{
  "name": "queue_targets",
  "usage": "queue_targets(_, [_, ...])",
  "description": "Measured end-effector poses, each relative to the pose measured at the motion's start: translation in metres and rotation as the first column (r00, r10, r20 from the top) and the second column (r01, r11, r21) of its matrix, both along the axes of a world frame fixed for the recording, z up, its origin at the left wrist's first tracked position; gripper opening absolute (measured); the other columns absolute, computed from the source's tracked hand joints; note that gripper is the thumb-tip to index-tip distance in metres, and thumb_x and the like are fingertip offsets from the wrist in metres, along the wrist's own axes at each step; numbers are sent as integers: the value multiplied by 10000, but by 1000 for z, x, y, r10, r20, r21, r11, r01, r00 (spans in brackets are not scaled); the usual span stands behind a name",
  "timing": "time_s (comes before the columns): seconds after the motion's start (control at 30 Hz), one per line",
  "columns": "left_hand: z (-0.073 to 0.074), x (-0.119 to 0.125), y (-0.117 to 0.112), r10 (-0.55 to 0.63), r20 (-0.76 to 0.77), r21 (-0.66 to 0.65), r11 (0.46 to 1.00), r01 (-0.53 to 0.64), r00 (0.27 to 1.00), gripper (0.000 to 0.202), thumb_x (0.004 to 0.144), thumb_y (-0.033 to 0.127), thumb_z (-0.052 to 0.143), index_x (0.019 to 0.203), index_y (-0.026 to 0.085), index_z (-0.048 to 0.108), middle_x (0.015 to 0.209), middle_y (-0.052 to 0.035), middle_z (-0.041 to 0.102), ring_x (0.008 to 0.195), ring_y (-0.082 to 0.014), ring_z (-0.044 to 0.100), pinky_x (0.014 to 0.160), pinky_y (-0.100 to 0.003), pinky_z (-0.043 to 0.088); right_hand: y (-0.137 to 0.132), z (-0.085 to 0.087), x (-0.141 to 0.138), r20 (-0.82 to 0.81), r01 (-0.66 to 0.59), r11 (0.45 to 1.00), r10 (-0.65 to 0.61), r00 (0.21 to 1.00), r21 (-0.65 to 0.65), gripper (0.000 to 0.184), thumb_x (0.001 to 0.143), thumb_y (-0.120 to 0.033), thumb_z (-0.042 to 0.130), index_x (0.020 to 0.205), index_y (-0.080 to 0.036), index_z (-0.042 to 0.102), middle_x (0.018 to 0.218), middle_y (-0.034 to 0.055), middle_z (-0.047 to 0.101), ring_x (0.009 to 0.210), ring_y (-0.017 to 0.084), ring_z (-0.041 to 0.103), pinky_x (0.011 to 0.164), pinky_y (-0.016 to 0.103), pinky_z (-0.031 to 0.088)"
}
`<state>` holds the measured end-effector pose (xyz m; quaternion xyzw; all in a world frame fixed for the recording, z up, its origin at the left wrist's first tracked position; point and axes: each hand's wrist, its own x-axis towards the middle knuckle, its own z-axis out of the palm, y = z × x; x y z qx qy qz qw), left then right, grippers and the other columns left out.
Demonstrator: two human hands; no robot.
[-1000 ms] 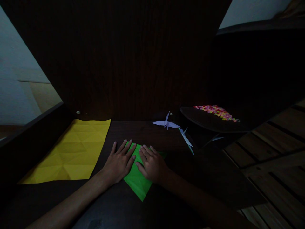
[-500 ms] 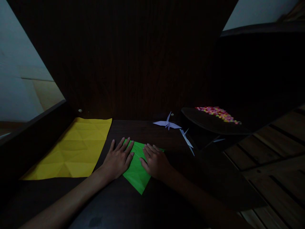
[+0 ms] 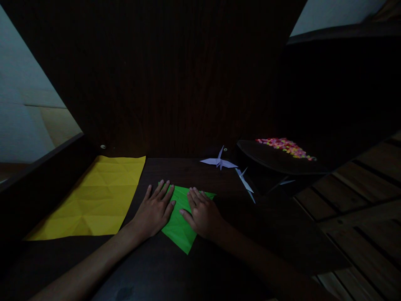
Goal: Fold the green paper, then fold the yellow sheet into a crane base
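Note:
A folded green paper (image 3: 178,223) lies on the dark table (image 3: 194,175) in front of me. My left hand (image 3: 154,209) rests flat on its left edge, fingers stretched out. Pressing down on the paper's right side is my right hand (image 3: 202,213), its fingers also spread and flat. Both hands hold nothing. Parts of the green paper are hidden under the palms.
A creased yellow sheet (image 3: 94,196) lies to the left. A white paper crane (image 3: 218,161) and another folded white piece (image 3: 246,183) sit farther back right. A dark dish (image 3: 275,161) holds several small coloured bits (image 3: 286,147). Wooden slats (image 3: 360,200) lie at right.
Both hands have shifted slightly on the green paper, smoothing it; the right hand slid a little left. The paper stays in place.

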<state>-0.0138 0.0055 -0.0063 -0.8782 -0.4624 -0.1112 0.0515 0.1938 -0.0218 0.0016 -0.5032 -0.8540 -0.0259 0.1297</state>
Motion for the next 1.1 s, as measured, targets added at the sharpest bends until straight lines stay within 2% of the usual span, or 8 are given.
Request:
queue_targets(0.27, [1, -1, 2, -96, 37, -8, 995, 97, 995, 570, 1047, 406, 300, 1476, 48, 416, 1537, -216, 410, 1457, -345, 321, 1148, -613, 312, -1, 2, 3, -48, -22, 997, 19, 999, -68, 707, 1002, -544, 415, 1475, -19, 418, 1554, 212, 355, 1461, 354, 310, 1189, 543, 282])
queue_targets(0.47, [4, -1, 2, -145, 18, -50, 988, 146, 989, 504, 1049, 385, 334, 1509, 189, 404, 1572, -153, 377, 1464, -372, 282, 1134, -611, 337, 0, 5, 8, -65, -81, 990, 74, 995, -118, 687, 1003, -553, 411, 1522, -108, 361, 1596, 170, 279, 1489, 367, 223, 1182, 604, 241])
queue_targets(0.8, [3, -2, 1, -142, 10, -42, 989, 142, 990, 509, 1042, 382, 359, 1526, 223, 376, 1581, -140, 366, 1473, -371, 262, 1141, -606, 331, 1, 4, 10, -35, -51, 987, 47, 998, -152, 683, 1006, -570, 380, 1536, -143, 325, 1613, 144, 248, 1497, 369, 197, 1153, 689, 195])
queue_targets(1.1, [4, -2, 0, -140, 4, -47, 989, 140, 990, 518, 1044, 394, 340, 1512, 181, 402, 1587, -147, 352, 1477, -372, 248, 1153, -589, 324, 5, 2, 17, -22, -20, 987, 16, 1000, -159, 659, 1016, -576, 331, 1541, -177, 330, 1629, 134, 205, 1503, 378, 161, 1159, 681, 168])
